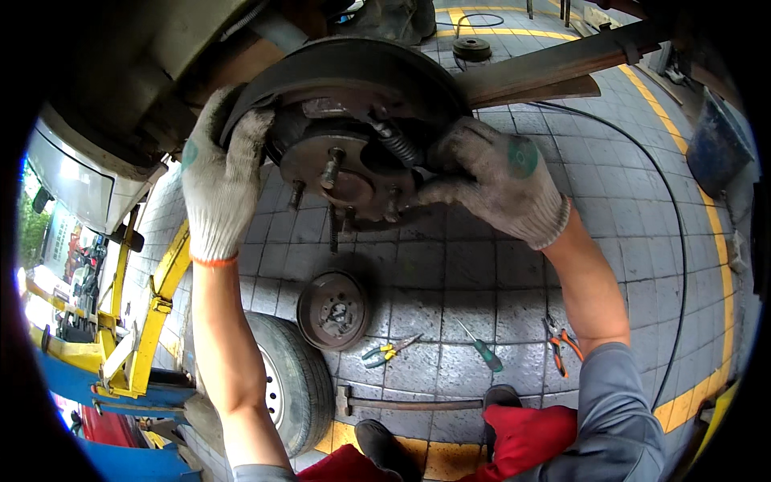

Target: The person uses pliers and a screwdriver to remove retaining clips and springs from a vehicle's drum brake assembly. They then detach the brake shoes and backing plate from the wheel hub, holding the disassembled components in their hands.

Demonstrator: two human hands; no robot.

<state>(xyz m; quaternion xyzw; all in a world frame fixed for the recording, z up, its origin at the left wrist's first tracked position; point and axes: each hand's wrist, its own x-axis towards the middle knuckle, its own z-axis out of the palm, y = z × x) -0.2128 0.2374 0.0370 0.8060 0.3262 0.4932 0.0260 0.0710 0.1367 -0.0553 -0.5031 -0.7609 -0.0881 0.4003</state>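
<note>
A drum brake assembly hangs in front of me with its drum off, showing a rusty wheel hub (317,161) with studs and a coil spring (397,145) at the right. My left hand (223,173), in a white knitted glove, grips the left rim of the backing plate (353,71); its thumb lies on the front side, and its other fingers are hidden behind. On the right, my gloved right hand (498,181) has its fingers curled around the lower right brake shoe (434,165), close to the spring. What its fingertips touch is hidden.
Below on the tiles lie a brake drum (312,315), a wheel (309,386), yellow-green pliers (389,351), a screwdriver (484,351), orange-handled pliers (560,349) and a long-handled hammer (414,404). A leaf spring (554,68) extends right. Yellow lift parts (165,301) stand left, a dark bucket (717,145) right.
</note>
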